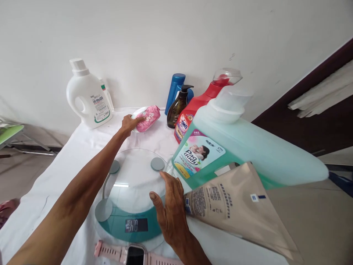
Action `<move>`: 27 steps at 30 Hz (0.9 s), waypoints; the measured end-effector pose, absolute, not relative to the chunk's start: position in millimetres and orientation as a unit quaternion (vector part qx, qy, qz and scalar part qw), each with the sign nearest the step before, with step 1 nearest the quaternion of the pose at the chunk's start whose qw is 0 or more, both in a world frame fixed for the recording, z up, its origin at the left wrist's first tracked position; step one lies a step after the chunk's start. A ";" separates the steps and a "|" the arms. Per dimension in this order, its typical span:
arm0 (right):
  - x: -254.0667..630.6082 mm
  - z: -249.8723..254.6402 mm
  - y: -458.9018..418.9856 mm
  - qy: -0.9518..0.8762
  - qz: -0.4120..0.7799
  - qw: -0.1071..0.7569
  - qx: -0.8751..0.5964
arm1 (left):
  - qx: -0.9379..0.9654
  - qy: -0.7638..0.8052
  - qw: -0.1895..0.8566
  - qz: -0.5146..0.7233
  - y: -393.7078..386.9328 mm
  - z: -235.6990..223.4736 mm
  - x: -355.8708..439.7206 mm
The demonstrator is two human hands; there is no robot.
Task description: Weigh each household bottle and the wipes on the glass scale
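My left hand [129, 123] reaches across the table and grips a pink patterned pouch [147, 117] lying near the wall. Flat and with fingers spread, my right hand [169, 209] rests on the right rim of a round glass scale [132, 195], whose display [136, 225] is lit. A tan refill pouch [237, 206] lies just right of that hand. Behind the pouch lies a big green detergent jug [248, 151] on its side.
A white detergent bottle [88, 95] stands at the back left. A blue bottle [174, 90], a brown pump bottle [178, 106] and a red OMO bottle [198, 106] stand by the wall. A pink-strapped watch [132, 254] lies at the near edge of the white cloth [55, 173].
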State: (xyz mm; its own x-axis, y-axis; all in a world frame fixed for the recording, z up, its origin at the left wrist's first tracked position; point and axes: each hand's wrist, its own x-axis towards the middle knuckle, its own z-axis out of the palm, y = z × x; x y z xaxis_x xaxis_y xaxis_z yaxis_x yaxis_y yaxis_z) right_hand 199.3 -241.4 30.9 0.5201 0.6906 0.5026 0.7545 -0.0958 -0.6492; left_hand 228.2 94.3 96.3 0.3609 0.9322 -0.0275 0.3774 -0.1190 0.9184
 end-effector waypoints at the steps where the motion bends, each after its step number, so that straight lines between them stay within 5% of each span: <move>1: 199.4 30.1 -240.6 -0.488 -0.035 0.467 -0.736 | 0.678 0.471 0.478 0.299 85.6 99.0 216.6; 6: 201.6 26.0 -239.2 -0.478 -0.021 0.492 -0.728 | 0.664 0.359 0.572 0.321 27.9 121.9 156.2; 22: 204.9 21.3 -236.2 -0.459 -0.027 0.540 -0.705 | 0.863 0.309 0.301 0.264 -86.4 109.0 36.0; 27: 205.8 22.2 -236.9 -0.467 -0.035 0.538 -0.701 | 0.827 0.302 0.386 0.277 -72.6 121.8 27.9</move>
State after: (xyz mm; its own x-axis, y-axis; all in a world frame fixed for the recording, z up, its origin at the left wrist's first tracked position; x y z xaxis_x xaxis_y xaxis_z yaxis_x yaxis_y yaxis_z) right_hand 205.8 -236.9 22.2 0.5617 0.6169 0.5513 0.6921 0.0147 -0.7216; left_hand 27.9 -72.6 121.8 0.6646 0.7126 0.2247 0.2850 -0.5198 0.8054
